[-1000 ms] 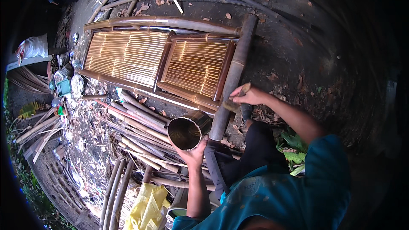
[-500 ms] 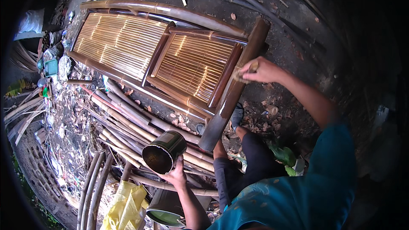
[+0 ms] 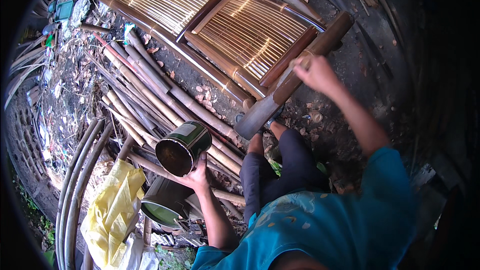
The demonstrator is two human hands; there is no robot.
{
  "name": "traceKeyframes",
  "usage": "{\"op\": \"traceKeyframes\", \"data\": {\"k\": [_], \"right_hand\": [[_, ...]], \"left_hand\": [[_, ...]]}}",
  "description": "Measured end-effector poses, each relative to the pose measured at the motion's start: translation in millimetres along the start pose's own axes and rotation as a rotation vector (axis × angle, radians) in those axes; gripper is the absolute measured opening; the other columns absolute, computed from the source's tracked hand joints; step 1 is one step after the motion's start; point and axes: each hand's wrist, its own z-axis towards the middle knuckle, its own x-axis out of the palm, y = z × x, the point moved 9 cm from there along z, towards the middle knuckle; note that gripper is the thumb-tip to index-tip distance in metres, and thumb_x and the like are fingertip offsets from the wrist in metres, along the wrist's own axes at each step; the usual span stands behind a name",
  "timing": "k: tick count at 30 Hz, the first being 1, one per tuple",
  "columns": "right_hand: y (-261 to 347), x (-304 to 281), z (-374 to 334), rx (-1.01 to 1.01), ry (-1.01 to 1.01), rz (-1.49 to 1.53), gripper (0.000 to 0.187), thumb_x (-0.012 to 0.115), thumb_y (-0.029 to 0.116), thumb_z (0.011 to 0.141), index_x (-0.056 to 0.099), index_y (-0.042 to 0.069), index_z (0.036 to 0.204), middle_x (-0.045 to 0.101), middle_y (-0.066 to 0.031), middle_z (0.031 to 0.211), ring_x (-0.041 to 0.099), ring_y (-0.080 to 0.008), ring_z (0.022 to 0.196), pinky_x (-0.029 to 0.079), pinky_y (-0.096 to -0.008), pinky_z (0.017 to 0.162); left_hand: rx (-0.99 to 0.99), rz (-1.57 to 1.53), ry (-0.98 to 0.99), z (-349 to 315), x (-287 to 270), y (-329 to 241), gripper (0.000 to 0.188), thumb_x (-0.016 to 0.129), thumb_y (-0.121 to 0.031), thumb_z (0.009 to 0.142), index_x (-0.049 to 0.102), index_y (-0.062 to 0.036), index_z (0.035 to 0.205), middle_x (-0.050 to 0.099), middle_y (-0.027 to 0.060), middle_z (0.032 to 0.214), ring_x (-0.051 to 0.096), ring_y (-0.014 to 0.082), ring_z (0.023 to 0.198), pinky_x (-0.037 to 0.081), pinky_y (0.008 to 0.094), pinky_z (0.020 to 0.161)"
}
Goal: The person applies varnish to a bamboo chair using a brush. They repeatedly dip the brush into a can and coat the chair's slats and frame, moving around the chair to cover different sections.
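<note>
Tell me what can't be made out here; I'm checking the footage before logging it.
Head view only:
- Tool in the right hand: covered by the fingers and blurred.
- Inside of the tin held by the left hand: too dark to see contents.
- Second can: partly behind the arm and yellow bag.
- Frame edges: black fisheye rim.

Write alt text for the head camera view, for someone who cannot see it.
Seen from above, a person in a blue shirt holds a green tin can tilted in the left hand while the right hand presses a brush onto a thick bamboo pole framing slatted bamboo panels. Loose bamboo poles, a yellow plastic bag and a second can lie on the dirt.
</note>
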Motion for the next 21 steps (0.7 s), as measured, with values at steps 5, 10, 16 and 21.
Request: {"op": "traceKeyframes", "data": {"k": [5, 10, 16, 21], "right_hand": [[50.9, 65.9, 5.4, 0.084, 0.451, -0.033, 0.025, 0.066, 0.029, 0.097, 0.073, 0.01, 0.11, 0.075, -0.0095, 0.103, 0.072, -0.0233, 0.093, 0.057, -0.04, 0.09], [-14.5, -44.0, 77.3, 0.221, 0.029, -0.252, 0.032, 0.07, 0.03, 0.091, 0.072, -0.002, 0.092, 0.073, -0.0142, 0.077, 0.073, -0.0272, 0.074, 0.058, -0.0404, 0.072], [141.3, 129.7, -95.6, -0.189, 0.155, 0.035, 0.023, 0.069, 0.025, 0.092, 0.074, 0.003, 0.098, 0.075, -0.017, 0.09, 0.074, -0.0303, 0.083, 0.06, -0.0409, 0.078], [102.1, 89.1, -91.5, 0.04, -0.107, 0.318, 0.021, 0.07, 0.02, 0.092, 0.075, 0.005, 0.106, 0.075, -0.0171, 0.1, 0.075, -0.027, 0.084, 0.058, -0.0343, 0.07]], "left_hand": [[0.087, -0.066, -0.065, 8.0, -17.5, -5.7, 0.078, 0.086, -0.005, 0.073, 0.046, 0.0042, 0.14, 0.059, 0.018, 0.13, 0.062, 0.0276, 0.113, 0.05, 0.0429, 0.103], [0.069, -0.164, -0.087, 5.7, -54.4, 1.6, 0.08, 0.087, -0.007, 0.072, 0.046, 0.0041, 0.14, 0.059, 0.0175, 0.13, 0.062, 0.0276, 0.115, 0.05, 0.0423, 0.104], [0.069, -0.051, -0.064, 7.2, -83.0, 16.4, 0.088, 0.089, -0.009, 0.071, 0.042, 0.0036, 0.144, 0.056, 0.0178, 0.135, 0.059, 0.0271, 0.12, 0.047, 0.0424, 0.106], [-0.044, -0.168, -0.029, 12.2, -101.0, 27.1, 0.113, 0.093, -0.009, 0.062, 0.024, -0.0016, 0.151, 0.042, 0.0195, 0.145, 0.047, 0.0319, 0.133, 0.041, 0.0481, 0.114]]}}
